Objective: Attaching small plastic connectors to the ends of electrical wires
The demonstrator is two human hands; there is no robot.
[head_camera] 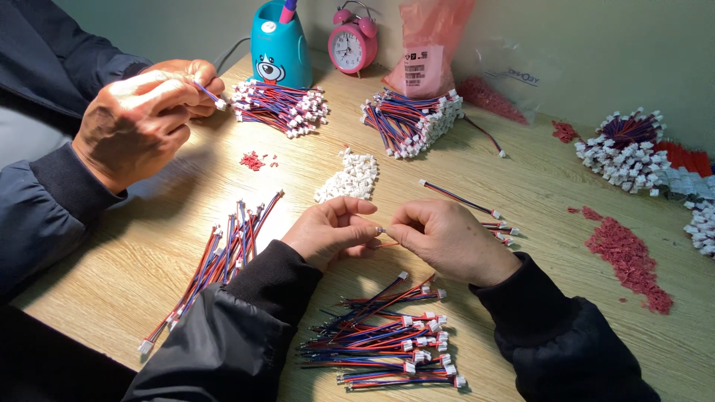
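Observation:
My left hand and my right hand meet over the wooden table, pinching the ends of a thin red wire and a tiny piece between their fingertips. Below my hands lies a loose pile of red, blue and black wire leads with white plugs. A second row of leads lies to the left of my left sleeve. A small heap of white plastic connectors sits just beyond my hands.
A co-worker's hands at the upper left hold a lead beside a wire bundle. More bundles, red plastic bits, a blue holder, a pink alarm clock and a pink bag stand around.

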